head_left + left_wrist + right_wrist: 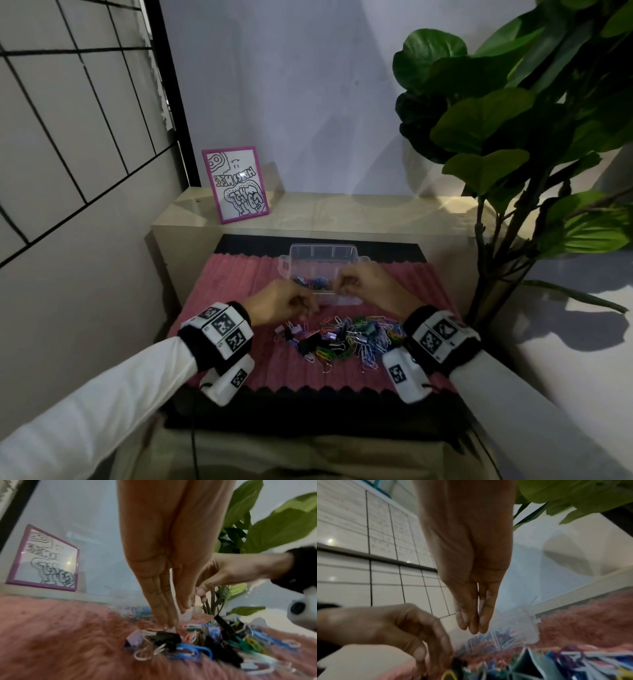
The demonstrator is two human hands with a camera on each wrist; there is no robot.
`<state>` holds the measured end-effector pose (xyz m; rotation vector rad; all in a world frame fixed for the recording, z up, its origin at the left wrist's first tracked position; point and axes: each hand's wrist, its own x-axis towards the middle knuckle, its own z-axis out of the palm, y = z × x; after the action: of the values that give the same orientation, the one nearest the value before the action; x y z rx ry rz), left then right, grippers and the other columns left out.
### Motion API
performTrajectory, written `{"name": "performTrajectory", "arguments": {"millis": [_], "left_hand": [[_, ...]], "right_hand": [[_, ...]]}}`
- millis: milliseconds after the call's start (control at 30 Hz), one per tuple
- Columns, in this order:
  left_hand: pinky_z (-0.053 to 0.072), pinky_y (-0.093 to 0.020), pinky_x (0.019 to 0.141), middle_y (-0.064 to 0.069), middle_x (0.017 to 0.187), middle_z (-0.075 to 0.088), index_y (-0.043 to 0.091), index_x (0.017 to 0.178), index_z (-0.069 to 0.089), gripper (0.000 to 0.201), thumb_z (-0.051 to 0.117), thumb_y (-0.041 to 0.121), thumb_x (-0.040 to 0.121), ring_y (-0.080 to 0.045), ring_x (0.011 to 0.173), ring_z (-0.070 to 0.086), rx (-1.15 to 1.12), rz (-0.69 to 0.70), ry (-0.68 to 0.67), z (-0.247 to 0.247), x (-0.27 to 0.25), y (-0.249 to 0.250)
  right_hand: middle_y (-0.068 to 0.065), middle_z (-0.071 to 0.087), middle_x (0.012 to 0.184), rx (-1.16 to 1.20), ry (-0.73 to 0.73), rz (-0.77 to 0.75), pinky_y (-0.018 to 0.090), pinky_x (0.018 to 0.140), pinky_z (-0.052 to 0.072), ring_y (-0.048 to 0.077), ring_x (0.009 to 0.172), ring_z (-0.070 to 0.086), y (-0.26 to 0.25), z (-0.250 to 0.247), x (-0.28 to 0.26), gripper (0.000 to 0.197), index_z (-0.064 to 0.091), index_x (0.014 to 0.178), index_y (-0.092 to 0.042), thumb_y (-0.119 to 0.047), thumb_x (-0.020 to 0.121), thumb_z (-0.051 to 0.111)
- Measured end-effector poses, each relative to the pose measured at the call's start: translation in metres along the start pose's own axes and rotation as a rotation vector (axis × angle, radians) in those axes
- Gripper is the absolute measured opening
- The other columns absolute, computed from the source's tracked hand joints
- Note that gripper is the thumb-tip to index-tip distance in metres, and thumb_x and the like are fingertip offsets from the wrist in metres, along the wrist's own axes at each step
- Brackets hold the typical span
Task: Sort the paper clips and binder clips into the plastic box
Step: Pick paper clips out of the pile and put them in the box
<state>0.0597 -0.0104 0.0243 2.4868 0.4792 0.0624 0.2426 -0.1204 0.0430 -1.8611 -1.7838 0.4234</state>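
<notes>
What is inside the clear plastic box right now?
The plastic box holds a small heap of coloured clips in its near part. The right hand hovers over the box and hides the rest of that side, so what lies there cannot be seen.

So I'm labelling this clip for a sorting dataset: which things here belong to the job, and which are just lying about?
Part of the job:
clip pile
plastic box, some clips already inside
left hand, fingers down at the pile
right hand, over the box

Lying about:
framed drawing
plant
pink mat
</notes>
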Motion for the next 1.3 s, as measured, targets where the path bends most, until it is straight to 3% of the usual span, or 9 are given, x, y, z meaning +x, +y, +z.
{"name": "performTrajectory", "arguments": {"millis": [67,167,400,567,700,800,900,1033,1300], "left_hand": [[0.048,-0.013,0.079,-0.006,0.104,0.069,0.008,0.112,0.061,0.028,0.056,0.002,0.085,0.002,0.083,0.063,0.066,-0.043,-0.088,0.01,0.006,0.005],[0.046,-0.035,0.093,-0.012,0.113,0.065,0.008,0.121,0.053,0.043,0.064,0.019,0.081,-0.025,0.104,0.061,0.179,-0.09,-0.148,0.026,0.02,0.012],[0.048,-0.037,0.091,-0.019,0.112,0.064,0.001,0.112,0.06,0.043,0.071,0.013,0.073,-0.03,0.105,0.06,0.147,-0.184,-0.165,0.03,0.027,0.009],[0.046,-0.031,0.09,-0.015,0.115,0.063,0.006,0.123,0.052,0.058,0.074,0.006,0.069,-0.028,0.106,0.059,0.059,-0.173,-0.249,0.022,0.024,0.003],[0.044,-0.023,0.074,-0.02,0.105,0.065,0.0,0.104,0.058,0.036,0.072,0.003,0.07,-0.029,0.095,0.061,0.112,-0.127,-0.275,0.024,0.022,0.005],[0.039,-0.01,0.06,-0.014,0.092,0.065,0.0,0.097,0.062,0.027,0.07,0.004,0.072,0.005,0.065,0.055,0.113,-0.102,-0.282,0.024,0.022,0.003],[0.034,0.0,0.054,-0.004,0.084,0.061,0.002,0.096,0.065,0.024,0.069,0.005,0.073,0.019,0.053,0.05,0.09,-0.1,-0.295,0.022,0.023,0.0],[0.036,0.002,0.057,-0.009,0.094,0.068,0.005,0.102,0.065,0.024,0.065,0.007,0.078,0.019,0.055,0.051,0.045,-0.084,-0.236,0.017,0.021,-0.004],[0.046,-0.007,0.061,0.005,0.076,0.062,0.007,0.095,0.065,0.013,0.06,0.005,0.084,0.008,0.056,0.057,-0.291,-0.123,-0.072,-0.011,0.008,-0.01]], "right_hand": [[0.011,0.069,0.095,-0.072,-0.133,-0.04,0.006,0.071,0.043,0.012,0.078,0.061,-0.002,0.004,-0.008,0.016,0.068,0.094,0.0,0.005,0.083,0.057],[0.013,0.066,0.103,-0.228,-0.231,-0.064,0.029,0.08,0.047,0.023,0.092,0.062,-0.004,0.022,-0.007,0.018,0.064,0.104,-0.004,-0.006,0.087,0.058],[0.012,0.062,0.106,-0.302,-0.365,-0.016,0.03,0.073,0.042,0.023,0.092,0.057,-0.006,0.041,-0.002,0.026,0.061,0.103,-0.004,-0.008,0.078,0.068],[0.003,0.062,0.085,-0.08,-0.309,0.114,0.022,0.066,0.043,0.012,0.076,0.054,0.0,0.027,-0.002,0.018,0.066,0.094,-0.004,-0.007,0.077,0.07],[0.0,0.066,0.079,0.262,-0.155,0.168,0.004,0.06,0.045,0.004,0.069,0.059,0.001,0.011,-0.008,0.01,0.066,0.085,-0.007,-0.003,0.077,0.069],[0.002,0.066,0.075,0.47,-0.106,0.189,0.015,0.065,0.049,0.007,0.067,0.063,0.003,0.005,-0.007,0.009,0.065,0.078,-0.009,-0.002,0.075,0.071],[0.008,0.066,0.081,0.544,-0.106,0.211,0.03,0.075,0.053,0.017,0.076,0.063,0.006,0.004,-0.009,0.006,0.067,0.081,-0.007,-0.006,0.077,0.07],[0.0,0.07,0.081,0.603,-0.136,0.225,0.034,0.087,0.051,0.011,0.077,0.066,0.006,0.007,-0.012,0.008,0.065,0.087,-0.002,-0.003,0.079,0.067],[0.004,0.066,0.069,0.718,-0.026,0.286,0.02,0.056,0.055,0.01,0.059,0.066,0.004,0.001,-0.01,0.011,0.06,0.093,0.007,0.002,0.083,0.061]]}}
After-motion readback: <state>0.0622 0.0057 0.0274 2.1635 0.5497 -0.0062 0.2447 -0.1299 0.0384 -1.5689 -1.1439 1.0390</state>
